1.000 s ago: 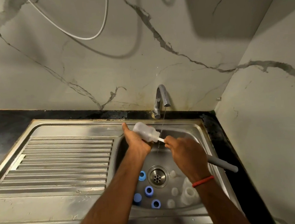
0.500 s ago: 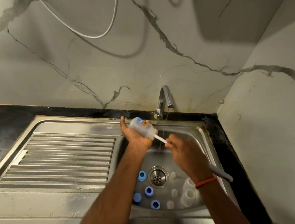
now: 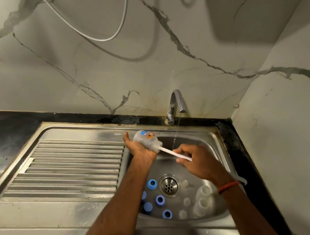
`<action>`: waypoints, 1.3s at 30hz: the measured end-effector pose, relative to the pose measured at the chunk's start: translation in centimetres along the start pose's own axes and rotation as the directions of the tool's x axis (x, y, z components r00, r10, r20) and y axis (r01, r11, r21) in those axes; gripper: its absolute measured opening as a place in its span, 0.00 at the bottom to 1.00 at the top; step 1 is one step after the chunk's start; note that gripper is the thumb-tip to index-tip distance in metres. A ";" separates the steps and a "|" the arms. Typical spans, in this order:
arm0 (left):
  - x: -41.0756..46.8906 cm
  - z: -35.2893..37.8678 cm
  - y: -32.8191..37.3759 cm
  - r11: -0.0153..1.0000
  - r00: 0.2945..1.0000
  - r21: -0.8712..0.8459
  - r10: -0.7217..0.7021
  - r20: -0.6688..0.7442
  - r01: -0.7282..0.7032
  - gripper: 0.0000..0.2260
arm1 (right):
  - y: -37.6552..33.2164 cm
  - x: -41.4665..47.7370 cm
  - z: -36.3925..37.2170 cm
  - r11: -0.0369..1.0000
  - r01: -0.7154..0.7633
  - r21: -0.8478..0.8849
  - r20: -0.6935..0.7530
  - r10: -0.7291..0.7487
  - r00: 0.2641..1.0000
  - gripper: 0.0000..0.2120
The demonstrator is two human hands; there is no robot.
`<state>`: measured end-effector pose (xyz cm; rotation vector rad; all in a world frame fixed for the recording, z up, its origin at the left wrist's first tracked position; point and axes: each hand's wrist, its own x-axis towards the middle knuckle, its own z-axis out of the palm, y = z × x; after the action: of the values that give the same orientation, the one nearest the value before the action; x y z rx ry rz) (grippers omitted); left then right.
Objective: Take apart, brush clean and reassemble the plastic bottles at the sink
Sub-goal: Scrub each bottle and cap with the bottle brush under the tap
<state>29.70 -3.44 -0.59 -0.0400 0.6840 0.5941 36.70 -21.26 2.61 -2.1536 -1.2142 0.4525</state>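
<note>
My left hand [image 3: 141,148] grips a small clear plastic bottle [image 3: 147,140] with a coloured print, held on its side above the sink basin's back left corner. A bottle brush [image 3: 169,151] with a white shaft goes into the bottle's mouth; the bristles are hidden inside. My right hand [image 3: 194,160] grips the brush shaft, and the grey handle end sticks out past my wrist. In the basin lie several blue rings [image 3: 152,184], clear teats [image 3: 185,183] and more clear bottles [image 3: 202,205].
The steel sink [image 3: 216,149] has a ribbed drainboard [image 3: 71,166] on the left and a drain [image 3: 169,185] in the middle. A thin stream of water runs from the tap [image 3: 176,104]. Black countertop and marble walls close in at the back and right.
The bottle has been turned in my left hand, so its coloured print now faces up. My right hand has drawn the brush back a little, showing more white shaft.
</note>
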 end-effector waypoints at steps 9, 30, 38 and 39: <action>-0.3 0.2 1.5 0.992 0.994 -0.105 0.052 -0.098 -0.062 0.33 | 2.3 -0.2 -0.7 0.782 -0.023 -0.623 -0.227 -0.153 0.962 0.06; -0.5 2.1 2.2 0.997 0.997 0.031 0.074 -0.016 -0.073 0.23 | -0.4 -0.7 -1.9 0.937 -0.019 -0.348 -0.168 -0.043 0.985 0.14; -0.6 0.3 2.4 0.991 0.989 0.082 0.115 -0.093 -0.108 0.25 | -1.4 -1.0 -0.9 0.917 0.008 -0.400 0.059 0.018 0.998 0.13; -0.7 0.2 2.3 0.993 0.991 0.073 0.103 -0.089 -0.097 0.24 | -1.3 -0.6 -2.0 0.904 0.013 -0.426 0.026 -0.003 1.000 0.13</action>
<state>28.19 -1.84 0.36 0.0306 0.7996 0.6683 36.70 -22.01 4.95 -2.5116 -1.4418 0.2208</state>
